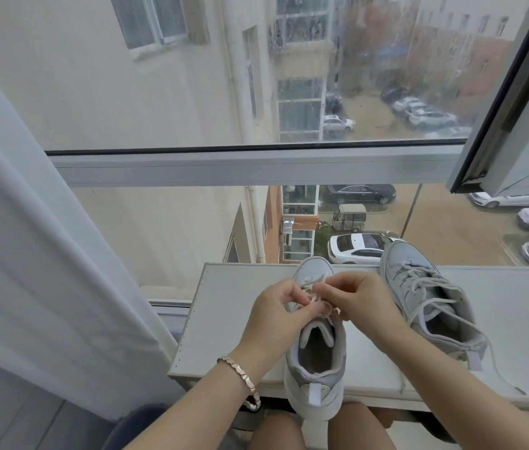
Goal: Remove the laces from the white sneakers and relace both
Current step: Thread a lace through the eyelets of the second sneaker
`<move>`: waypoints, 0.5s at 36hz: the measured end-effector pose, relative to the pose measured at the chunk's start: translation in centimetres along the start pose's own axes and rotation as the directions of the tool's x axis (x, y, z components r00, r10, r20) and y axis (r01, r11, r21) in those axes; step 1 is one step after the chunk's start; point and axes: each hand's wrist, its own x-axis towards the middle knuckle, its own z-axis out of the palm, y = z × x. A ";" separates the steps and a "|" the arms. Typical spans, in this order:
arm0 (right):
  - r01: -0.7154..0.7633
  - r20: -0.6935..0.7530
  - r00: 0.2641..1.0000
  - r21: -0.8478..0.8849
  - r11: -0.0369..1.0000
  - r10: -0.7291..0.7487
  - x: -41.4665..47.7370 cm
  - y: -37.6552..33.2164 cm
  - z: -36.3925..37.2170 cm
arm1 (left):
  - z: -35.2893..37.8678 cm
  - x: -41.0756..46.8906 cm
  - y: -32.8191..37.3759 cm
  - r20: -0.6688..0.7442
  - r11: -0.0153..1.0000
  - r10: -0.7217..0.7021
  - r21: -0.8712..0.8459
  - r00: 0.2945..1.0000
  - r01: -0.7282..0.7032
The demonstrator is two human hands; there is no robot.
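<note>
2 white sneakers sit on a pale shelf (224, 319) set against a rain-streaked window (191, 76). The near sneaker (316, 349) stands heel toward the person, its heel hanging over the shelf's front edge above the knees; that puts the lace rows straight under both hands and at easy reach. The left hand (276, 315), a bracelet (240, 373) on its wrist, is curled narrow at the left side of the lacing, fingers pinched on the lace (313, 299). The right hand (359, 300) comes in from the other side, thumb and forefinger closed tight on the same lace just above the tongue (316, 332). Holding from both sides likely keeps the lace taut and the shoe from sliding. Crossings show toward the toe, above the hands; the eyelets beneath the hands are hidden, so whether the lace is going in or coming out cannot be told. The second sneaker (432, 303) lies well to the right, toe against the glass and tipped a little on its side, out of the working space. Its own lace (425, 306) is threaded, the loose ends trailing down past the heel and over the shelf edge. A white curtain (45, 254) hangs at the left, clear of the work. Judgement: work is on sneaker 1 of 2, and the stage is uncertain.
</note>
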 end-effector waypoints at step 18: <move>0.176 0.069 0.984 -0.420 0.890 -0.162 -0.7 0.1 -0.3 | 0.6 -0.4 0.0 -0.030 0.986 0.018 -0.165 0.999 -0.023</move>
